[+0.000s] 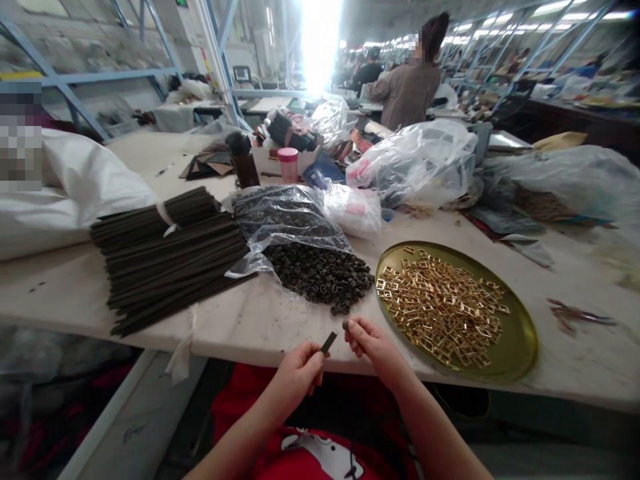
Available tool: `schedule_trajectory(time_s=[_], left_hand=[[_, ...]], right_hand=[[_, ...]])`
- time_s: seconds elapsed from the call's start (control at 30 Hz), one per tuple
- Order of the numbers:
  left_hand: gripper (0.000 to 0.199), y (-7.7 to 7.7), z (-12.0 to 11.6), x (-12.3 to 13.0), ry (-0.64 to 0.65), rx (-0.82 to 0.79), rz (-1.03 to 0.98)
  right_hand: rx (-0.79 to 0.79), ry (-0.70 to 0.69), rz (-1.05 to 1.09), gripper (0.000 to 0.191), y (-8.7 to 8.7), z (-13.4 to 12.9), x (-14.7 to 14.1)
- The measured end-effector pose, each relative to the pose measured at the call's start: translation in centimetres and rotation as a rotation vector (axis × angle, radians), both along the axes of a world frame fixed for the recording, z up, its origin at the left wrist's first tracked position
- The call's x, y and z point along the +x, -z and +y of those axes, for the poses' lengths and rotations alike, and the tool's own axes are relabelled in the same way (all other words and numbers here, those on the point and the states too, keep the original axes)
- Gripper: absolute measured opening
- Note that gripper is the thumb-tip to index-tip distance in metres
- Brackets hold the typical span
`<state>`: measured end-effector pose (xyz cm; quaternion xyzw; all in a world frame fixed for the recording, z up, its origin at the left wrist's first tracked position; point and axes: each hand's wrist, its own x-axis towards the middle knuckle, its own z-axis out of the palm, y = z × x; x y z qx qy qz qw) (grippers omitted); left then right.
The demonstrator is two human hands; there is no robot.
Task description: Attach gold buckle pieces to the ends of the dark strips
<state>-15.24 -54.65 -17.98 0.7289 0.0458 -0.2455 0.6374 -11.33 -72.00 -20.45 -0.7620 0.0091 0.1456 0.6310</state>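
Note:
A short dark strip (329,342) sticks up from between the thumb and fingers of my left hand (301,369), at the table's front edge. Just right of it, my right hand (367,340) pinches a small dark loop (345,325); the strip and the loop are apart. Beyond my hands, a pile of small dark loops (320,275) spills from a clear plastic bag (285,207). To the right stands a round gold-coloured tray (523,347) heaped with gold rectangular buckles (443,307). Long dark strips (170,260) lie stacked on the left, the upper bundle tied with a white band.
Pliers (580,313) lie at the right of the table (235,333). Behind the loops stand a dark bottle (243,160), a pink-lidded jar (288,165) and plastic bags (415,163). A person (413,87) stands farther back. A white sack (95,180) is at left.

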Motion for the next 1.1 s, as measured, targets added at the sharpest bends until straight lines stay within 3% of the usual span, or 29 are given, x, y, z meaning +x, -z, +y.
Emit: schedule_trajectory(time_s=[0.1,0.2,0.37,0.63,0.83,0.97,1.1], left_hand=[[0.027,-0.1,-0.4,0.1,0.000,0.047,-0.108],[0.028,0.1,-0.3,0.1,-0.003,0.134,-0.184],[0.025,0.7,0.3,-0.1,-0.015,0.193,-0.176],[0.023,0.4,0.3,0.0,0.006,-0.026,0.044],[0.026,0.1,0.8,0.0,0.011,-0.071,0.071],[0.024,-0.5,1.1,-0.2,0.001,0.065,-0.071],[0.023,-1.0,1.4,-0.6,0.104,0.319,-0.268]], right_hand=[[0.389,0.027,0.241,0.038,-0.3,1.1,-1.4],[0.478,0.051,0.302,0.039,-0.4,2.1,-2.0],[0.437,0.010,0.273,0.051,-0.6,2.6,-2.1],[0.461,-0.052,0.253,0.031,-0.2,2.4,-2.7],[0.387,-0.065,0.204,0.033,-0.2,2.6,-2.8],[0.357,-0.069,0.180,0.035,0.1,2.2,-2.8],[0.231,-0.133,0.092,0.031,0.1,1.8,-3.0]])
